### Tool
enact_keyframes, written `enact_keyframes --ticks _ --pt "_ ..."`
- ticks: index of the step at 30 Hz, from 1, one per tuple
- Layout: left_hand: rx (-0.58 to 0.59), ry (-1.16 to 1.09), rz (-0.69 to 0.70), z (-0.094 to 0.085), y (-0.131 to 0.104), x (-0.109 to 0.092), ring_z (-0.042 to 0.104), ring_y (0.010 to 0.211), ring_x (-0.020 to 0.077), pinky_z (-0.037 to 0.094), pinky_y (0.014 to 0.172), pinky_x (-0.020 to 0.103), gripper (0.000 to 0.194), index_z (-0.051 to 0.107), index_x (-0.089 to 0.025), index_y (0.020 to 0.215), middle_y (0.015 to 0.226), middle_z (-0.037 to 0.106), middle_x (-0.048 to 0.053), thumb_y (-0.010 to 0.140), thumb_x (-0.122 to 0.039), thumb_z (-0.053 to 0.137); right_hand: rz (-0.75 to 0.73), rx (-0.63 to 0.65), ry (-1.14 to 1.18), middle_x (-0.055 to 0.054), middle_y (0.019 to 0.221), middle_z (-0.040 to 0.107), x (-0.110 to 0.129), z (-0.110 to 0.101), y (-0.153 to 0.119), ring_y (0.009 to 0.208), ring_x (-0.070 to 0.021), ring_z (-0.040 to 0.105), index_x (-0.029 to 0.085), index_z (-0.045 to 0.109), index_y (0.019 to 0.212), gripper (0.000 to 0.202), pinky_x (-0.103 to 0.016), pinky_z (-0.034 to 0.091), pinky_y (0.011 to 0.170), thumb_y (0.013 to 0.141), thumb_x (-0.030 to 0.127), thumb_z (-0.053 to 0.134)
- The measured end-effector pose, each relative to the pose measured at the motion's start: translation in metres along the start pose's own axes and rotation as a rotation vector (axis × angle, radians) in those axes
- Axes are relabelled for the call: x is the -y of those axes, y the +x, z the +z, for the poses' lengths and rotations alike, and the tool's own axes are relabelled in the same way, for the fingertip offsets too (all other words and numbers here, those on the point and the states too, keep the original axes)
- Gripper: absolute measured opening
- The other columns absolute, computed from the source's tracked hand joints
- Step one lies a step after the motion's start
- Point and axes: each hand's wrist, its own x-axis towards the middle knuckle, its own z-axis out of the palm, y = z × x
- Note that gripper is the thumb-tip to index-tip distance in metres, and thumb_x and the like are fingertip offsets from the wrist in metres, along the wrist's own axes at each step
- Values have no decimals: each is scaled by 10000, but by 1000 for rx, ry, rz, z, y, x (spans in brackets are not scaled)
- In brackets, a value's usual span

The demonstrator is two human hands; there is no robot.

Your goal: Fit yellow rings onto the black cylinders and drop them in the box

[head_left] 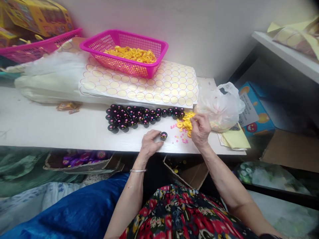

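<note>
My left hand (150, 142) holds a small round black piece (163, 135) between thumb and fingers near the table's front edge; colored bits show inside the piece. My right hand (200, 128) is at the right side of a pile of yellow ring-like pieces (184, 123), its fingertips pinched together; what they grip, if anything, is too small to make out. Tiny pink rings (183, 140) lie scattered between the two hands. Behind my left hand, many black pieces with pink centers (133, 118) stand grouped in rows.
A pink basket (149, 70) of yellow pieces rests on sticker sheets (174, 87) at the back. A plastic bag (219, 106) and folded yellow paper (234, 139) lie on the right. Open cardboard boxes (194, 171) sit below the table edge.
</note>
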Motion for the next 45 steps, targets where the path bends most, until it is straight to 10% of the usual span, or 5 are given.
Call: enact_keyframes --ticks 4,9,25,38,45 --pt "-339 -515 -274 -6 -11 -34 502 565 89 391 547 227 162 682 -145 736 692 627 18 589 -211 683 -316 183 185 -71 874 605 34 7 -19 790 -151 592 180 575 908 149 -277 506 686 808 77 533" --pt "-113 -843 -557 -5 -19 -74 475 453 49 337 441 171 276 680 -100 778 589 611 26 638 -337 712 -431 309 390 -125 998 607 54 9 -53 904 -179 604 159 560 1043 293 -280 537 701 787 20 529" --pt "-369 -723 -571 10 -21 -73 506 430 64 393 450 180 147 622 -124 598 523 601 -29 489 -120 720 35 629 398 -112 1028 541 68 13 -50 962 -195 537 173 516 1095 262 -322 488 804 835 195 525" --pt "-9 -673 -497 -8 -33 -67 551 538 87 434 530 203 178 682 -130 700 636 637 8 587 -243 761 946 888 999 2 616 584 76 -7 -35 502 -117 552 147 536 973 303 -233 444 478 744 327 621" --pt "-114 -741 -666 1 -28 -66 403 404 25 238 393 166 198 660 -93 591 504 576 -2 481 -197 789 311 804 516 -58 827 568 72 -2 -47 721 -155 553 155 548 1077 297 -300 476 655 790 233 555"
